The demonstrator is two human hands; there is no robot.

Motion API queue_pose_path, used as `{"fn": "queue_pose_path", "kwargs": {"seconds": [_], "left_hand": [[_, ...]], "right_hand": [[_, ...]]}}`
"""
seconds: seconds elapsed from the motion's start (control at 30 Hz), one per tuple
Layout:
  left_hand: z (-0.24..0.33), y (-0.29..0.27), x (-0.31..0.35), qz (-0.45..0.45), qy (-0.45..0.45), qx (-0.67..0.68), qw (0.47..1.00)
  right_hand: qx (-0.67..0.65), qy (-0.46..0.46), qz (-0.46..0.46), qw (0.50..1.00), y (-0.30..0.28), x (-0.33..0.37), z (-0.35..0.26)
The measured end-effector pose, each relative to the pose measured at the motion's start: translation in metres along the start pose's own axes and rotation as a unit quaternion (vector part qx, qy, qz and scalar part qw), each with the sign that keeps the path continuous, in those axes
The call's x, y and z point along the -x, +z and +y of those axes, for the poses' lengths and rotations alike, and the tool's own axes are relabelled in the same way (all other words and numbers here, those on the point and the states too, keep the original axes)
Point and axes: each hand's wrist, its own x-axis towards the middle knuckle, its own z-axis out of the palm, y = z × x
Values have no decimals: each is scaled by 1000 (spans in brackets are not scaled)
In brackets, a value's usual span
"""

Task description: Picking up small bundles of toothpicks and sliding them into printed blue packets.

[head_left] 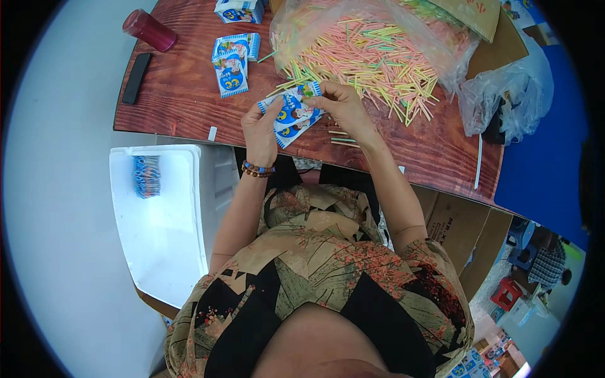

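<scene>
Over the front edge of a wooden-patterned table (183, 110), both hands hold blue-and-white printed packets (293, 121), which overlap one another. My left hand (259, 131) pinches their left side between thumb and fingers, with a beaded bracelet on the wrist. From the other side, my right hand (345, 108) closes on the upper right corner. Whether the packets are sealed cannot be made out. Just beyond the hands lies a big heap of thin pink, yellow and green sticks (372, 60) on a clear plastic bag (463, 53). A few loose sticks (343, 140) lie beside my right wrist.
Similar packets (232, 66) lie farther left, with a stack (239, 11) behind them. A red-filled jar (150, 30) and a black phone-like object (137, 78) sit at the left. Below stands a white foam box (200, 208) holding packets (147, 176). Crumpled plastic (504, 101) hangs at right.
</scene>
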Motion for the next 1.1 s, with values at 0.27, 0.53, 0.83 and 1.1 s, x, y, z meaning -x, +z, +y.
{"fn": "queue_pose_path", "kwargs": {"seconds": [0.27,0.53,0.83,1.1], "left_hand": [[-1,5,3,5,17,19,1000],[3,8,6,-35,-64,94,993],[4,4,7,-24,-67,83,994],[-1,-1,8,-23,-93,91,991]], "right_hand": [[51,36,13,998,-2,9,-21],[44,-200,40,978,-9,20,-35],[0,-65,-51,997,-27,15,-43],[600,-300,218,709,-159,-64,-27]]}}
